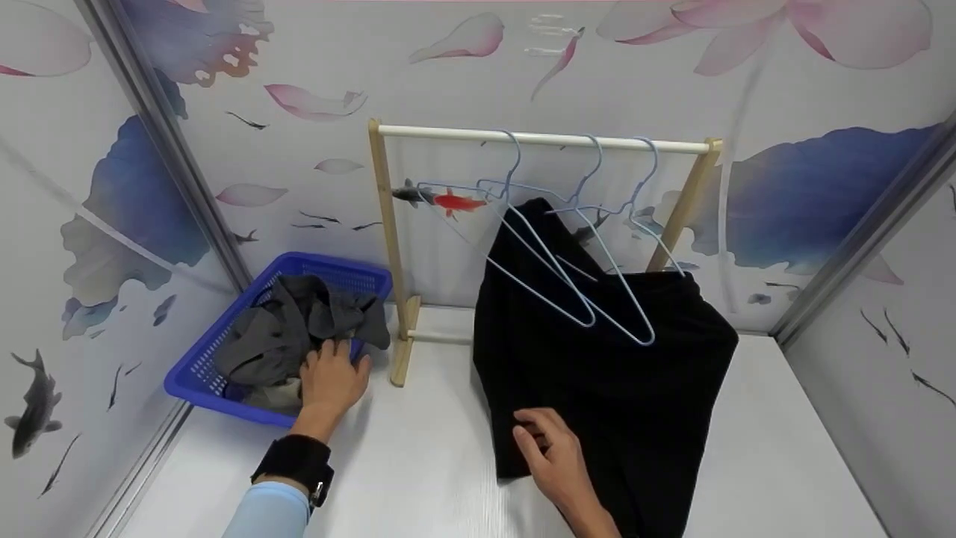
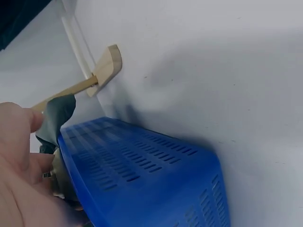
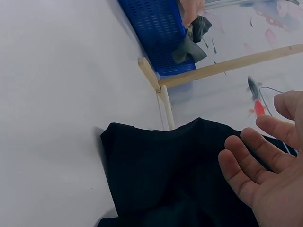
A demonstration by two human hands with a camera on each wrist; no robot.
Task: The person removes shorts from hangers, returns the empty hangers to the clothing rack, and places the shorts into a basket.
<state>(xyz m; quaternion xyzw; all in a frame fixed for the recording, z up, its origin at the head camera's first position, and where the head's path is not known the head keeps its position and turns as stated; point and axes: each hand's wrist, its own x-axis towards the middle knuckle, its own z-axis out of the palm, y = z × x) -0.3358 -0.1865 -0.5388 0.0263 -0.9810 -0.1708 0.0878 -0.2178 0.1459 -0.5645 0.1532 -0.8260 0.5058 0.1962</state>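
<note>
Your left hand (image 1: 331, 377) reaches into the blue basket (image 1: 231, 410), its fingers extended and touching the gray clothing (image 1: 272, 332) heaped there; thumb and fingers of that grip stand apart. Your right hand (image 1: 556, 463) is in front of the black garment (image 1: 635, 381), its grip apart and holding nothing, the fingers slightly bent; whether it touches the fabric, you cannot tell. The black garment hangs at the rack (image 1: 387, 224), behind two blue hangers (image 1: 517, 161); a third is to their right on the same rod. The basket sits on the worktop (image 1: 433, 426), left of the rack.
</note>
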